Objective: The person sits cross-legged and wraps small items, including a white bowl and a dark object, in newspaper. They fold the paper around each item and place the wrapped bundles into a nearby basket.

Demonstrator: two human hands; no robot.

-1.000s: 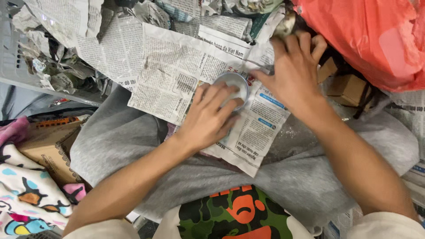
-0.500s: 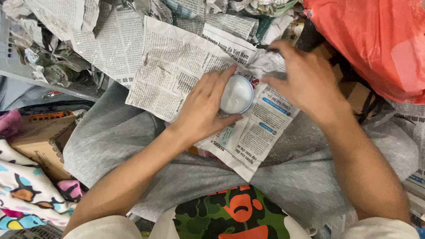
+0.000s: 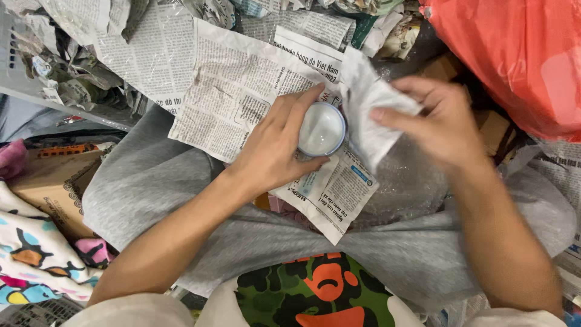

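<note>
A small white cup with a blue rim [image 3: 321,129] lies on a newspaper sheet [image 3: 242,97] spread over my lap. My left hand [image 3: 275,148] grips the cup from the left, thumb below and fingers above. My right hand [image 3: 439,124] pinches the sheet's right corner [image 3: 372,115] and holds it folded up beside the cup. The cup's lower part is hidden by my left hand.
My grey-trousered legs [image 3: 151,181] lie under the paper. Crumpled newspaper [image 3: 78,54] is heaped at the top left. An orange plastic bag [image 3: 514,54] fills the top right, with brown boxes [image 3: 493,130] below it. A cardboard box [image 3: 48,188] and patterned cloth [image 3: 30,260] lie at the left.
The cup has tipped so its open rim faces me, with my left hand now around its side. My right hand has lifted the paper's corner toward the cup.
</note>
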